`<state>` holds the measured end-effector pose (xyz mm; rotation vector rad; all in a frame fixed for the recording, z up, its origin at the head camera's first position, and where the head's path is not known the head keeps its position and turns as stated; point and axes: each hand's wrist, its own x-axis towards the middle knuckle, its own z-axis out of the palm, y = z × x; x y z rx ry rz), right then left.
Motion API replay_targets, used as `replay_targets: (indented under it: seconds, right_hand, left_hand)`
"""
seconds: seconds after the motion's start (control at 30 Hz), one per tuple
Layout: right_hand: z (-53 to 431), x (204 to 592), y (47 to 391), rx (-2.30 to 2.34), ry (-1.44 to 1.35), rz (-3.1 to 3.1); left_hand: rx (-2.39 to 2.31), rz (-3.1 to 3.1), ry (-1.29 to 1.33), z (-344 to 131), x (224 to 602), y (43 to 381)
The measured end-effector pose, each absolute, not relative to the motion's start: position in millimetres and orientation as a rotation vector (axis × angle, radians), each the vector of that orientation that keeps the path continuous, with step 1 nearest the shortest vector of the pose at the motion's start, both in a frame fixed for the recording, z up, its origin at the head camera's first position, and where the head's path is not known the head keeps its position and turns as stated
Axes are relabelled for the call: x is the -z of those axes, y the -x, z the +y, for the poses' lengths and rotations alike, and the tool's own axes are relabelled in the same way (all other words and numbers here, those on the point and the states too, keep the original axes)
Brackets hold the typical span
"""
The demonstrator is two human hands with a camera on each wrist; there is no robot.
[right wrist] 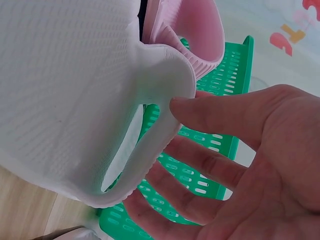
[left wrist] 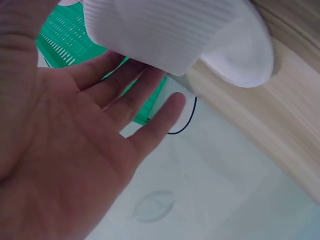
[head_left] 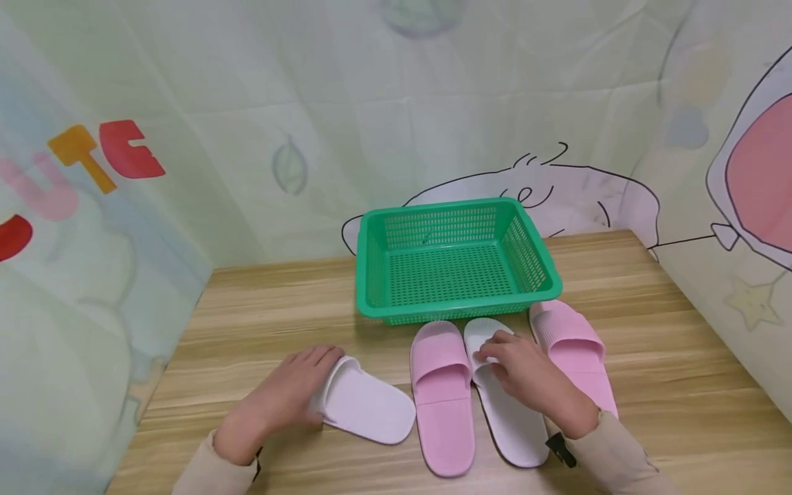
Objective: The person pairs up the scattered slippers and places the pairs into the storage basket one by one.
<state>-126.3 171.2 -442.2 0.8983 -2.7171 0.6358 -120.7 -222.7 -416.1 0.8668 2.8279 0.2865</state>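
In the head view a white slipper (head_left: 371, 405) lies on the table at left, its toe end toward my left hand (head_left: 297, 388). That hand reaches over the slipper's strap and holds it from the side. In the left wrist view, fingertips pass behind the ribbed strap (left wrist: 165, 35) and the little finger stands free. My right hand (head_left: 526, 371) is over a second white slipper (head_left: 510, 419), with the thumb on the rim of its strap (right wrist: 172, 75) and fingers on the other side. A pink slipper (head_left: 442, 412) lies between the white ones.
A green plastic basket (head_left: 458, 306) with slatted walls stands at the back of the wooden table (head_left: 278, 302), behind the slippers. Another pink slipper (head_left: 578, 357) lies to the right, partly behind my right forearm. Printed cloth (head_left: 247, 137) hangs behind and beside the table.
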Motion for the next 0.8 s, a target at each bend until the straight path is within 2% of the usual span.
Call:
replay_targets:
  seconds: [0.37, 0.8]
  right_hand:
    - [171.9, 440.3, 127.6, -0.626, -0.904, -2.720]
    - [173.3, 443.4, 125.2, -0.619, -0.926, -2.690]
  left_hand:
    - [-0.212, 2.861, -0.843, -220.2, 422.8, 119.5]
    - [-0.356, 2.782, -0.885, -223.4, 415.2, 115.3]
